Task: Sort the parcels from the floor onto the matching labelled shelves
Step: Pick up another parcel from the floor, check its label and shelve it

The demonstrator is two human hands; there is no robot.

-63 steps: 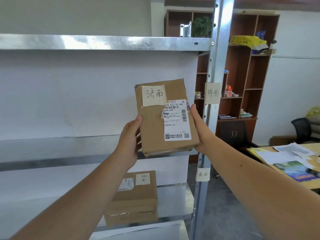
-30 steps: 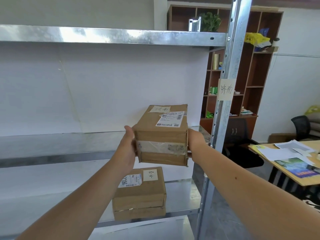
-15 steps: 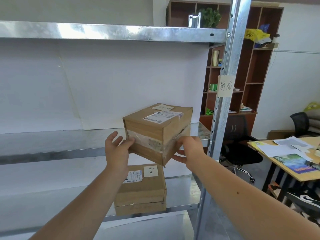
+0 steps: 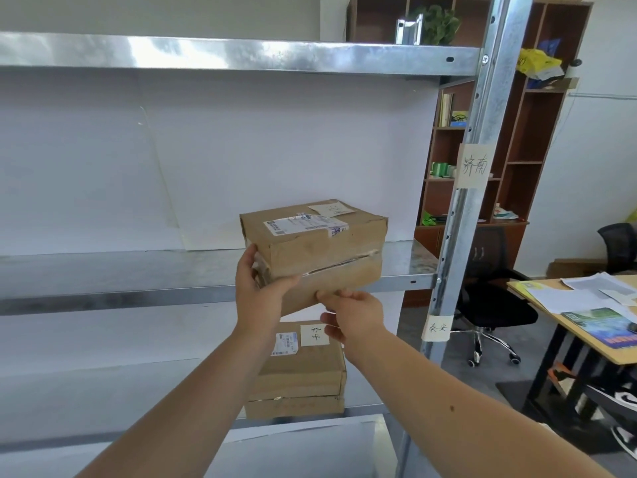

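Note:
A brown cardboard parcel (image 4: 320,250) with a white shipping label and a handwritten paper tag on top lies flat, partly over the front edge of the middle metal shelf (image 4: 138,270). My left hand (image 4: 258,291) grips its near left corner. My right hand (image 4: 351,312) touches its lower front edge with the fingertips. A paper label (image 4: 475,166) with handwriting is stuck on the shelf's upright post at this level. On the shelf below stands a second tagged parcel (image 4: 303,370), beside another post label (image 4: 437,328).
The steel upright post (image 4: 482,98) rises just right of the parcel. An upper shelf (image 4: 224,56) runs overhead. To the right are a brown bookcase (image 4: 537,132), a black office chair (image 4: 496,301) and a wooden desk (image 4: 586,322) with papers.
I have tipped the parcel from upright, label facing me, to lying flat, turned it, and moved it onto the middle shelf. My right hand has slid from its side to its lower front edge.

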